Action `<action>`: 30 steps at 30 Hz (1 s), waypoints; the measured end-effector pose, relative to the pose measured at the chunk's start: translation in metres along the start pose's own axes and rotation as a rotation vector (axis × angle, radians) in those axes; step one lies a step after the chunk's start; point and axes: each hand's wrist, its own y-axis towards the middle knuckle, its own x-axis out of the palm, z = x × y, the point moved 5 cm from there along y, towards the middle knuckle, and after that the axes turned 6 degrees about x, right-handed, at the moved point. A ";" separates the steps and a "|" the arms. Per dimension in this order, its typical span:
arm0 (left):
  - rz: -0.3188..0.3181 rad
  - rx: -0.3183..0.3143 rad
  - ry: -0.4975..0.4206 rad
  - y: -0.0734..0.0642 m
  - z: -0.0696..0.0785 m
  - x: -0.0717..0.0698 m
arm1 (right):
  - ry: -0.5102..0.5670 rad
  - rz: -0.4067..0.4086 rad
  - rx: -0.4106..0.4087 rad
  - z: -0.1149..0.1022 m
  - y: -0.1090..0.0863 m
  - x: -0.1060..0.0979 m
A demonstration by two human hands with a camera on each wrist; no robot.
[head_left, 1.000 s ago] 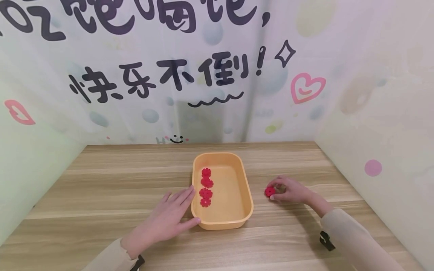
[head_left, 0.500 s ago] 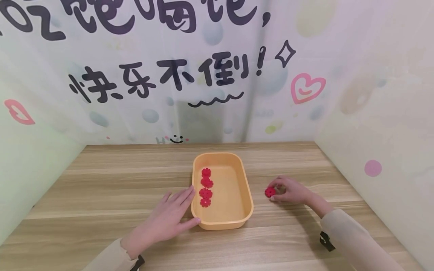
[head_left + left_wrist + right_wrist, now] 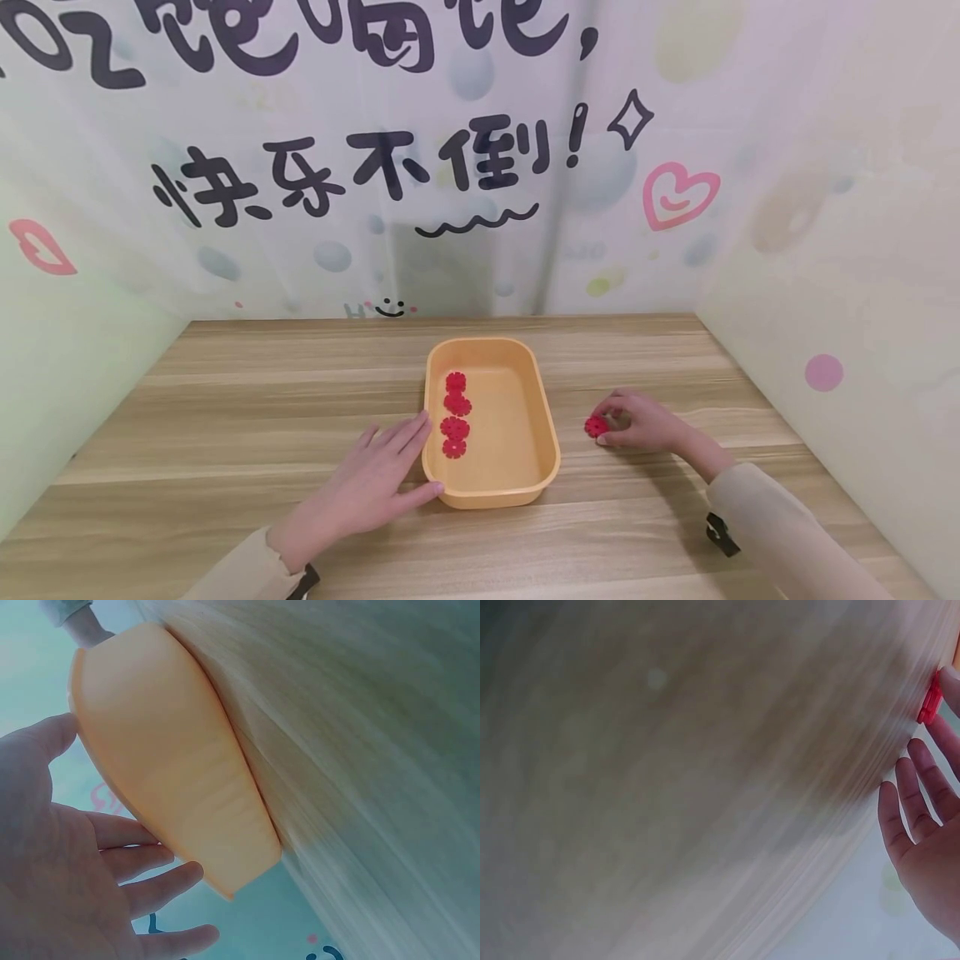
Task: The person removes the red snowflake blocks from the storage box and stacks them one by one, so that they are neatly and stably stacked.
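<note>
A yellow-orange plastic tray (image 3: pixel 510 450) stands on the table, with several red snowflake-shaped building discs (image 3: pixel 454 428) lying in a column along its left inner side. My left hand (image 3: pixel 367 483) rests against the tray's left rim, fingers straight and spread, thumb at the near corner. In the left wrist view the fingertips lie along the rim of the tray (image 3: pixel 165 735). To the right of the tray, my right hand (image 3: pixel 641 423) pinches a red snowflake disc (image 3: pixel 596 427) between thumb and index finger, low at the tabletop. The right wrist view shows that disc (image 3: pixel 930 701) edge-on, the other fingers extended.
The wood-grain table (image 3: pixel 247 400) reaches back to a white printed curtain (image 3: pixel 300 267) with large dark lettering. Pale side panels (image 3: pixel 847 292) close it in at left and right. A black strap (image 3: pixel 722 534) shows at the right sleeve.
</note>
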 end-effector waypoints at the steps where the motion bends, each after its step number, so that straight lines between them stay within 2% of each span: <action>1: -0.001 0.000 -0.002 0.000 0.000 0.000 | 0.002 -0.002 0.001 0.000 0.000 0.000; 19: 0.012 0.004 0.001 0.000 -0.001 0.001 | 0.026 -0.001 0.018 0.000 -0.001 0.001; 23: 0.009 0.006 -0.006 0.000 -0.001 0.001 | 0.103 -0.015 0.012 0.000 -0.001 -0.003; 26: 0.010 0.009 -0.008 0.000 -0.001 0.002 | 0.191 -0.028 0.052 0.000 0.002 -0.010; 30: 0.017 0.011 -0.009 0.000 -0.002 0.002 | 0.225 0.022 0.072 -0.006 0.012 -0.026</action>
